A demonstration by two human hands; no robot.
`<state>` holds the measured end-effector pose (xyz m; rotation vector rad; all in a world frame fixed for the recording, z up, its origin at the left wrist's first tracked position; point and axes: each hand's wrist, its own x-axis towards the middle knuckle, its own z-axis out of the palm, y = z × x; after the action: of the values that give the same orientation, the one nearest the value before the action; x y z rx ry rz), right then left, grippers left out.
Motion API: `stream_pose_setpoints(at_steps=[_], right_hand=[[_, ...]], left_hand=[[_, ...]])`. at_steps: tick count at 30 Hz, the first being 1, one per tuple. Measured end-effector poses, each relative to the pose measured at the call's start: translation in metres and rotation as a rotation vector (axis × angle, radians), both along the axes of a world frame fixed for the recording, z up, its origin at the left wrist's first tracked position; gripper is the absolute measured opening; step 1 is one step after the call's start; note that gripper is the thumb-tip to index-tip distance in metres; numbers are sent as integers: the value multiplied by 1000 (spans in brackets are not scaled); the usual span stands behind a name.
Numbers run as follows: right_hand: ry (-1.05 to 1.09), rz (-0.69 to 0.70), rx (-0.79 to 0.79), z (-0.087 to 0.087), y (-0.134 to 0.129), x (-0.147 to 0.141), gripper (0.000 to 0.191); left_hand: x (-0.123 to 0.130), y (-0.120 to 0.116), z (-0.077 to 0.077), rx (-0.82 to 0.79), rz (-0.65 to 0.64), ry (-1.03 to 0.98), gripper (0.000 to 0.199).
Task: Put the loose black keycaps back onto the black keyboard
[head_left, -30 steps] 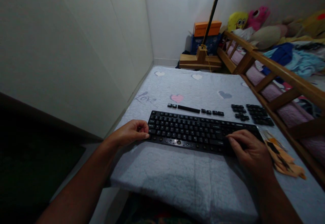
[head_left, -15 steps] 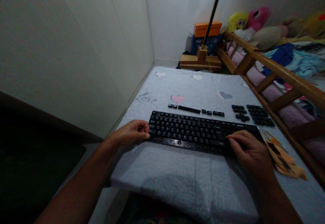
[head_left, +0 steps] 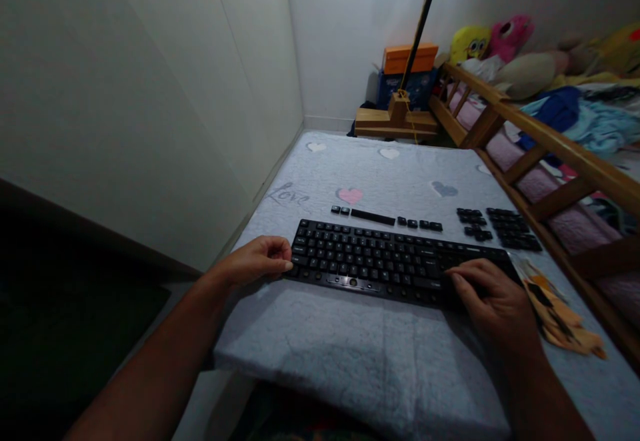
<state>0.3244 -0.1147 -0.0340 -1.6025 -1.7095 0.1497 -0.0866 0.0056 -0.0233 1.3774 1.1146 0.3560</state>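
Note:
A black computer keyboard (head_left: 367, 254) lies flat on the cloth-covered table, its bottom row and right-hand section stripped of keycaps. At its left end, my left hand (head_left: 263, 257) is closed, with thumb and forefinger pinching the edge. My right hand (head_left: 495, 294) hovers over or rests on the right-hand section, fingertips pinched together beside the large keys; whatever is between them is hidden. Behind the keyboard runs a row of loose keycaps with a long space bar (head_left: 373, 217). More loose keycaps (head_left: 513, 229) stand grouped at the right.
An orange and black glove or cloth item (head_left: 567, 317) lies right of the keyboard, by a small clear bag. A wooden bed rail (head_left: 560, 127) borders the table's right side, with plush toys beyond. A pale wall panel (head_left: 200, 94) rises on the left. A wooden stand (head_left: 395, 119) is behind.
Almost nothing differs. My left hand has shifted very slightly left at the keyboard's edge; my right hand keeps its place and pinch.

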Motion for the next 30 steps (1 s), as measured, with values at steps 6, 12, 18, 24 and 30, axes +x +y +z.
stream_pose_setpoints(at_steps=[6, 12, 18, 24, 30], right_hand=[[-2, -36, 17, 2, 0, 1, 15], [-22, -50, 43, 3, 1, 0, 15], [-31, -53, 72, 2, 1, 0, 14], [-12, -57, 71, 1, 1, 1, 14], [-2, -66, 58, 1, 1, 1, 15]], left_hand=[[2, 6, 6, 72, 105, -65, 30], [37, 27, 35, 527, 86, 122, 17], [88, 76, 34, 814, -116, 445, 25], [111, 110, 13, 798, -192, 584, 29], [113, 119, 7, 798, -224, 601, 22]])
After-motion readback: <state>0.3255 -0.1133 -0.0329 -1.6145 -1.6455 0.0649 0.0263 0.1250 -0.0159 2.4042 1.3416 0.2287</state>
